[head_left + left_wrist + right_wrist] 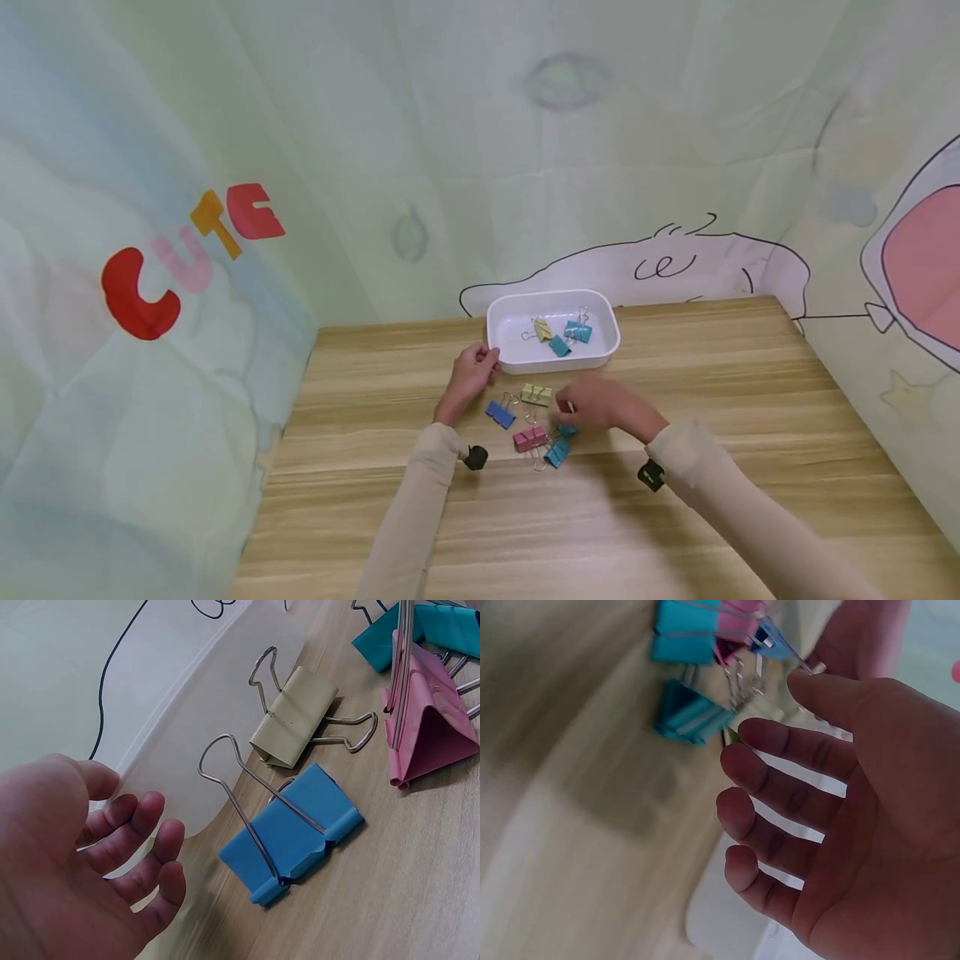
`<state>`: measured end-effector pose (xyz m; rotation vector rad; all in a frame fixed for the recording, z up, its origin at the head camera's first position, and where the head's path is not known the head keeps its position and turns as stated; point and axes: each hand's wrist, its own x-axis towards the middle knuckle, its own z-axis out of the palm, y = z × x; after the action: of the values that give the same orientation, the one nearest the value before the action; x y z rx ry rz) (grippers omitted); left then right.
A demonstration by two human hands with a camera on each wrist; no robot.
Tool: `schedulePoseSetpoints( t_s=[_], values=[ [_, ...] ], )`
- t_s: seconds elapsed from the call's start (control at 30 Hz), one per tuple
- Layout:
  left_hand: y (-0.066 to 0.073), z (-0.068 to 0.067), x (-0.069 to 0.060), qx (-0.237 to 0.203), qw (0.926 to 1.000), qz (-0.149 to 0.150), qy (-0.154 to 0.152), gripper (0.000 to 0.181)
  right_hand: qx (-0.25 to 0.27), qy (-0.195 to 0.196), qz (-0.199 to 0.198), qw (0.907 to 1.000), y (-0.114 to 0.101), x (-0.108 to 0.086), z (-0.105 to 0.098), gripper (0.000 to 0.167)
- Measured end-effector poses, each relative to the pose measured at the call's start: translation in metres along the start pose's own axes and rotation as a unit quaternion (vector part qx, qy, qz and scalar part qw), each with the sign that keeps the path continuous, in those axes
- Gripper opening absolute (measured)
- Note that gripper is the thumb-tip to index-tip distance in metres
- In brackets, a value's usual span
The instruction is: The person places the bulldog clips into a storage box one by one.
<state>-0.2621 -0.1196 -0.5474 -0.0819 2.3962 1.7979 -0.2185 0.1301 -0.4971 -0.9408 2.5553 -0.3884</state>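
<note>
A white tray (555, 365) stands at the back of the table. My left hand (472, 371) is at its front left corner, thumb and forefinger pinching the rim, other fingers loosely bent. Before the tray lie a blue binder clip (289, 836), a pale yellow binder clip (296, 716), a pink binder clip (529, 439) and two teal binder clips, one nearer the front (557, 452), the other (690, 716) partly under my right hand (596, 402) in the head view. In the right wrist view that hand's fingers are bent and apart, with nothing visible between them.
Inside the tray lie a yellow binder clip (543, 332), a larger teal clip (578, 332) and a smaller teal clip (559, 346). The wooden table (360, 467) meets a printed curtain (420, 150) at its back and sides.
</note>
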Motion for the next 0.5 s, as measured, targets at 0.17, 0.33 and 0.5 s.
schedulePoseSetpoints(
  t_s=[0.17, 0.33, 0.5],
  values=[
    [0.000, 0.000, 0.001, 0.000, 1.0000, -0.001, 0.003, 0.022, -0.010, -0.003, 0.016, 0.9998, -0.003, -0.002, 0.011, 0.026],
    [0.001, 0.000, 0.000, 0.001, 1.0000, -0.003, 0.001, 0.022, -0.021, 0.000, 0.033, 0.9992, -0.005, -0.002, 0.015, 0.026],
    [0.002, 0.000, 0.000, 0.001, 1.0000, -0.005, -0.001, 0.022, -0.029, 0.007, 0.044, 0.9986, -0.009, -0.004, 0.016, 0.026]
  ],
)
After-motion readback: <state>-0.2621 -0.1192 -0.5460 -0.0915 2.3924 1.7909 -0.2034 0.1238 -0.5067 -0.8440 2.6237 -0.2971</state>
